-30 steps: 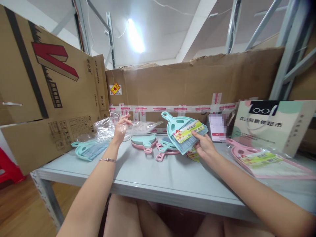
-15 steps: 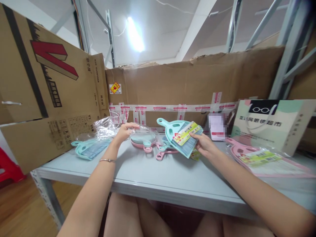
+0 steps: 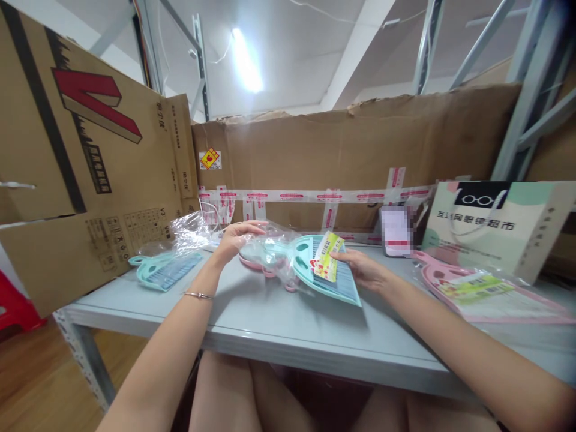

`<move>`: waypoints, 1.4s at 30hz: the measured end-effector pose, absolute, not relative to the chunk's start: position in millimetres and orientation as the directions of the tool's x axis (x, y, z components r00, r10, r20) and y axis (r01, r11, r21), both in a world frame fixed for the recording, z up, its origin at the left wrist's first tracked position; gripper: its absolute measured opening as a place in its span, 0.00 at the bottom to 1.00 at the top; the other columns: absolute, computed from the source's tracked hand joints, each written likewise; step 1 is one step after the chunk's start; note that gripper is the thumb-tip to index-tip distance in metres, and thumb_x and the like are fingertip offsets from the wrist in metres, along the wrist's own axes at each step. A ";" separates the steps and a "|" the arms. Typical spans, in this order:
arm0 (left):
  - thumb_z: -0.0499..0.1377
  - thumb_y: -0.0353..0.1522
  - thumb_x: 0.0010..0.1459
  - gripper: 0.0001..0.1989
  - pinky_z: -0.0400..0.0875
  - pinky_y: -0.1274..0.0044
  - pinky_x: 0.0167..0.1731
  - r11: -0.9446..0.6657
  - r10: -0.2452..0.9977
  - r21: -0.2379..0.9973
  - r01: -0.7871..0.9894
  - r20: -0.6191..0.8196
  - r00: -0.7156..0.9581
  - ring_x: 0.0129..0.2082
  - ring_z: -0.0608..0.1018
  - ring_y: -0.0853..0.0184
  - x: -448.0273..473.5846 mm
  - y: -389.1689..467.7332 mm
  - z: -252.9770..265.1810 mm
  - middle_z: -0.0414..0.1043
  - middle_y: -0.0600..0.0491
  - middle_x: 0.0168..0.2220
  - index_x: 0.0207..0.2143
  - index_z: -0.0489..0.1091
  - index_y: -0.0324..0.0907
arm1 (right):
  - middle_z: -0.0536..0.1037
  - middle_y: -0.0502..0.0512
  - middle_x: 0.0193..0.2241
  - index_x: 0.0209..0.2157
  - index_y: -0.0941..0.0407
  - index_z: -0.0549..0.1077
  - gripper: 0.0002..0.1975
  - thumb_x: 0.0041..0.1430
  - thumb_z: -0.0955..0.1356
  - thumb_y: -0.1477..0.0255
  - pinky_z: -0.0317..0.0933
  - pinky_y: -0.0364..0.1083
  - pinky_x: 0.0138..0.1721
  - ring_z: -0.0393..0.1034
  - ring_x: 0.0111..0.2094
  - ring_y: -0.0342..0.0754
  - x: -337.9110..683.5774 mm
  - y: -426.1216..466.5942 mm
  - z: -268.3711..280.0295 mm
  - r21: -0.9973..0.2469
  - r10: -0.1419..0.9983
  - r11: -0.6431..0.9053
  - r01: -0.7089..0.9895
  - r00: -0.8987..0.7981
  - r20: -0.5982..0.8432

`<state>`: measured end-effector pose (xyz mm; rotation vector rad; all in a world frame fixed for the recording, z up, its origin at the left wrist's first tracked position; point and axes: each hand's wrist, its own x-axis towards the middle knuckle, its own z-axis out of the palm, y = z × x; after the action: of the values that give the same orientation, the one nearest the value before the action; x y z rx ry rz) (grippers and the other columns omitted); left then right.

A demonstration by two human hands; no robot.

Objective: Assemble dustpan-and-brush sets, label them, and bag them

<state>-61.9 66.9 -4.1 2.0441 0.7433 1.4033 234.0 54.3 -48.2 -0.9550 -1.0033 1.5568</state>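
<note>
The right hand (image 3: 362,269) has its fingers closed on a mint dustpan (image 3: 308,270) above the tabletop (image 3: 270,324), handle pointing between nine and ten o'clock. There, the left hand (image 3: 234,241) pinches a clear bag (image 3: 275,230) (the handle shows through it). A pink dustpan (image 3: 497,306) lies at three o'clock.

Bare arms (image 3: 173,345) and a shiny bracelet (image 3: 200,295)
The left hand (image 3: 230,241) has thin fingers, and its wrist wears the round silver bracelet with a little bar. The legs (image 3: 225,390) are bare too.
</note>
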 end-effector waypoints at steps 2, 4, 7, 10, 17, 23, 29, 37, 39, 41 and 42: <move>0.60 0.34 0.48 0.14 0.66 0.72 0.46 -0.714 0.692 0.691 0.115 0.669 0.271 0.46 0.72 0.62 -50.7 69.2 -9.0 0.71 0.47 0.45 0.39 0.73 0.41 | 0.80 0.62 0.28 0.36 0.63 0.72 0.09 0.50 0.67 0.83 0.71 0.48 0.31 0.76 0.26 0.51 229.6 51.3 -46.7 -0.928 0.985 -0.131 -0.350 -0.156 -0.080; 0.61 0.35 0.48 0.20 0.67 0.75 0.42 -0.726 0.687 0.679 0.109 0.718 0.110 0.40 0.72 0.69 -42.2 75.9 -15.0 0.68 0.50 0.43 0.46 0.67 0.43 | 0.80 0.60 0.27 0.36 0.62 0.72 0.08 0.51 0.66 0.83 0.71 0.47 0.31 0.76 0.26 0.50 227.1 49.9 -45.7 -0.921 0.991 -0.111 -0.373 -0.109 -0.076; 0.65 0.34 0.42 0.25 0.66 0.81 0.33 -0.711 0.673 0.692 0.125 0.721 -0.167 0.29 0.68 0.75 -36.8 89.9 -23.1 0.64 0.55 0.35 0.44 0.62 0.42 | 0.80 0.58 0.27 0.35 0.61 0.71 0.08 0.52 0.66 0.82 0.72 0.47 0.34 0.76 0.27 0.50 225.6 49.9 -45.9 -0.913 0.994 -0.083 -0.400 -0.094 -0.049; 0.64 0.35 0.42 0.18 0.62 0.82 0.25 -0.582 0.749 0.804 0.117 0.587 -0.308 0.23 0.65 0.76 -38.0 100.6 -28.5 0.62 0.59 0.25 0.34 0.61 0.40 | 0.80 0.57 0.27 0.34 0.60 0.71 0.07 0.52 0.66 0.82 0.72 0.48 0.35 0.76 0.27 0.49 225.1 51.8 -47.9 -0.906 0.993 -0.055 -0.421 -0.118 -0.006; 0.54 0.34 0.52 0.07 0.66 0.79 0.26 -0.237 0.966 0.928 -0.289 0.194 -0.171 0.24 0.73 0.69 -37.3 91.1 -21.0 0.70 0.51 0.23 0.28 0.65 0.37 | 0.79 0.51 0.26 0.32 0.57 0.70 0.08 0.51 0.67 0.83 0.72 0.44 0.30 0.75 0.25 0.45 224.9 58.0 -50.3 -0.855 0.997 0.063 -0.515 0.067 0.033; 0.46 0.51 0.56 0.26 0.72 0.68 0.39 0.044 0.925 0.886 -0.461 0.139 0.354 0.48 0.72 0.59 -8.9 62.2 -4.9 0.70 0.43 0.46 0.40 0.66 0.38 | 0.78 0.48 0.25 0.30 0.56 0.70 0.09 0.50 0.67 0.83 0.71 0.40 0.27 0.73 0.24 0.42 221.6 59.4 -50.9 -0.802 0.975 0.172 -0.571 0.214 0.057; 0.61 0.43 0.49 0.25 0.71 0.78 0.43 0.061 0.980 0.877 -0.477 0.038 0.195 0.47 0.72 0.65 48.2 48.0 -10.4 0.68 0.44 0.46 0.46 0.62 0.39 | 0.77 0.44 0.25 0.31 0.54 0.68 0.11 0.47 0.68 0.83 0.69 0.38 0.26 0.72 0.24 0.40 223.8 59.7 -49.0 -0.745 0.920 0.292 -0.599 0.388 0.049; 0.69 0.38 0.40 0.43 0.75 0.64 0.35 0.000 0.941 0.926 -0.378 0.129 0.314 0.40 0.76 0.61 81.6 42.0 -36.2 0.64 0.46 0.53 0.55 0.47 0.53 | 0.77 0.44 0.27 0.31 0.53 0.67 0.15 0.40 0.71 0.81 0.69 0.39 0.27 0.73 0.27 0.41 226.0 59.5 -49.0 -0.755 0.897 0.374 -0.538 0.418 0.147; 0.69 0.37 0.40 0.44 0.75 0.64 0.34 -0.042 0.940 0.908 -0.418 0.177 0.291 0.39 0.77 0.61 81.1 45.4 -39.2 0.64 0.46 0.53 0.55 0.46 0.53 | 0.77 0.44 0.28 0.31 0.53 0.67 0.16 0.40 0.71 0.81 0.68 0.38 0.27 0.73 0.27 0.41 224.2 57.8 -48.4 -0.750 0.909 0.367 -0.550 0.382 0.165; 0.69 0.34 0.40 0.44 0.75 0.65 0.34 -0.089 0.940 0.887 -0.453 0.226 0.257 0.38 0.77 0.61 79.3 48.6 -40.9 0.65 0.47 0.51 0.55 0.46 0.53 | 0.77 0.45 0.28 0.31 0.53 0.67 0.16 0.40 0.70 0.82 0.68 0.38 0.26 0.73 0.27 0.41 222.6 55.1 -47.1 -0.741 0.921 0.361 -0.567 0.343 0.186; 0.69 0.33 0.39 0.45 0.75 0.65 0.34 -0.115 0.941 0.879 -0.462 0.246 0.234 0.38 0.77 0.61 78.1 49.9 -41.6 0.66 0.47 0.50 0.55 0.46 0.52 | 0.77 0.45 0.28 0.31 0.54 0.67 0.15 0.40 0.70 0.82 0.68 0.38 0.26 0.72 0.27 0.41 221.9 53.6 -46.2 -0.738 0.926 0.356 -0.574 0.324 0.195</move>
<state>78.1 49.9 -41.6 1.1165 0.5676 1.3064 221.9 53.6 -46.2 -0.6165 -0.6759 1.0691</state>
